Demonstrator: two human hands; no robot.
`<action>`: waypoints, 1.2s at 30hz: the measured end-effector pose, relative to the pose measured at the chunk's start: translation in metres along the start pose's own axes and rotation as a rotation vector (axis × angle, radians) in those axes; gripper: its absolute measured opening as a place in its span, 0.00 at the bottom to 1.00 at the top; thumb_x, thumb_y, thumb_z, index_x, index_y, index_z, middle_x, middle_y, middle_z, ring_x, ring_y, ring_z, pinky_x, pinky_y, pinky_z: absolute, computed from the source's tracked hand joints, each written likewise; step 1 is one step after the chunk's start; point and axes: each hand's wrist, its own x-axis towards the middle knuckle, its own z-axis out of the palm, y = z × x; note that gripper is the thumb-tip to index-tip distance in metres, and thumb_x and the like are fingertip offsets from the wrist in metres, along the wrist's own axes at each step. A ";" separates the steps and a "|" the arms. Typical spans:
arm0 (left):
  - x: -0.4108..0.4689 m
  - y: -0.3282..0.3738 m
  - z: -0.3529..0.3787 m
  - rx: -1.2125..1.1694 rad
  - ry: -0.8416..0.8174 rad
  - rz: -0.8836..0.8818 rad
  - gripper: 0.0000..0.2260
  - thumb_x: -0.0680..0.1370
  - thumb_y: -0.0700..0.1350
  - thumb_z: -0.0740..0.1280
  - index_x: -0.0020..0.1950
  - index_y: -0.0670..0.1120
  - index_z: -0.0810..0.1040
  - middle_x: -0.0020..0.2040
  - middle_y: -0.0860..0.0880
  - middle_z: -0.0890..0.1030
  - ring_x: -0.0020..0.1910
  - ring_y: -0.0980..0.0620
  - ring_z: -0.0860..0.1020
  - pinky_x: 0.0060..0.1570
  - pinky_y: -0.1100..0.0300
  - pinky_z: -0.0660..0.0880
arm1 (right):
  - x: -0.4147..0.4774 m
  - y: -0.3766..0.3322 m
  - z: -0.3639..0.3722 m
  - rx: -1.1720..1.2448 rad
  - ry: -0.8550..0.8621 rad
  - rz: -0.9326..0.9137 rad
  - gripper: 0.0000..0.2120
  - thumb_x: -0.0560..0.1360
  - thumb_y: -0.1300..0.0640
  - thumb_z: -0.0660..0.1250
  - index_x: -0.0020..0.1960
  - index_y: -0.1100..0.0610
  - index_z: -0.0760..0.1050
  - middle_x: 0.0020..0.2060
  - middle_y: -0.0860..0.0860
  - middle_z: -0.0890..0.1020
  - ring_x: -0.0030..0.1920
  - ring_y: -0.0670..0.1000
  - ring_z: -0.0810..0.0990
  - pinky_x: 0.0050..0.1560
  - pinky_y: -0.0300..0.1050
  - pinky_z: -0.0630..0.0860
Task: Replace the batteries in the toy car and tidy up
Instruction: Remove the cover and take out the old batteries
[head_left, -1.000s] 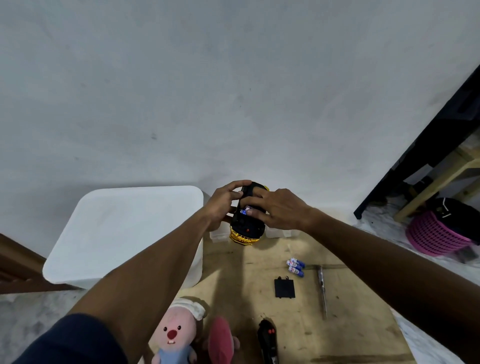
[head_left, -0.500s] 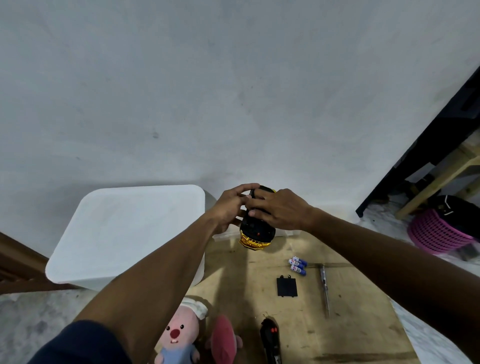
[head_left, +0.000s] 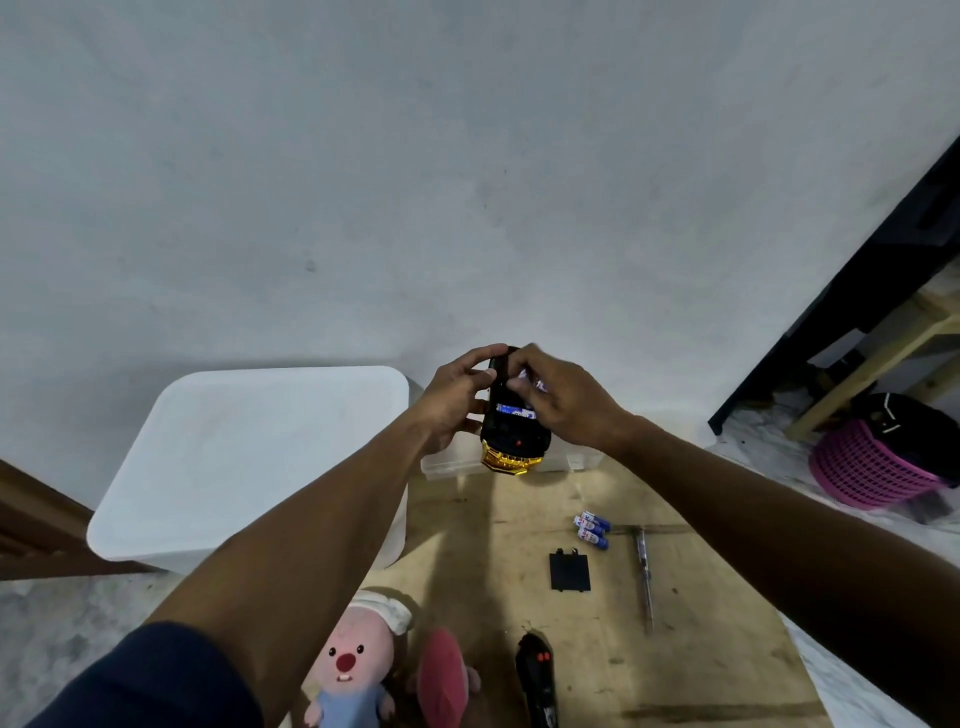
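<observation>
One upturned black-and-gold toy car (head_left: 511, 441) is held in the air above the wooden desk (head_left: 701, 649). The left hand (head_left: 454, 400) has its grip curled round the car's side; the right hand (head_left: 566, 405) pinches one blurred battery (head_left: 539, 385) at the open compartment, where one seated cell (head_left: 514, 411) shows. On the desk lie three loose batteries (head_left: 592, 530), one black cover (head_left: 570, 571), one screwdriver (head_left: 644, 577) and one remote (head_left: 537, 680).

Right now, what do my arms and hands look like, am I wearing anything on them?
No gloves, rings or watch show on the left hand or the right hand. A dark navy sleeve covers the left upper arm and ends near the elbow; the right arm is uncovered as far as the picture shows.
</observation>
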 end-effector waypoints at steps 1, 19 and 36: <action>0.000 0.001 0.000 -0.006 0.012 0.007 0.18 0.83 0.40 0.59 0.65 0.57 0.79 0.55 0.47 0.82 0.43 0.45 0.81 0.44 0.48 0.77 | 0.000 -0.001 0.001 0.106 0.101 0.047 0.02 0.82 0.56 0.60 0.54 0.50 0.70 0.43 0.44 0.78 0.42 0.46 0.77 0.42 0.40 0.73; 0.009 -0.011 0.011 0.024 0.229 0.225 0.15 0.83 0.40 0.61 0.65 0.56 0.77 0.62 0.46 0.76 0.50 0.45 0.83 0.41 0.57 0.82 | 0.004 0.000 0.008 0.549 0.233 0.902 0.19 0.73 0.50 0.73 0.31 0.56 0.69 0.26 0.49 0.68 0.26 0.50 0.64 0.27 0.39 0.59; 0.014 -0.024 0.019 0.208 0.410 0.391 0.19 0.80 0.41 0.64 0.68 0.60 0.76 0.61 0.51 0.73 0.62 0.48 0.77 0.58 0.46 0.80 | 0.002 -0.004 0.043 0.340 0.336 0.847 0.10 0.76 0.46 0.69 0.51 0.52 0.80 0.47 0.51 0.83 0.49 0.53 0.83 0.52 0.49 0.80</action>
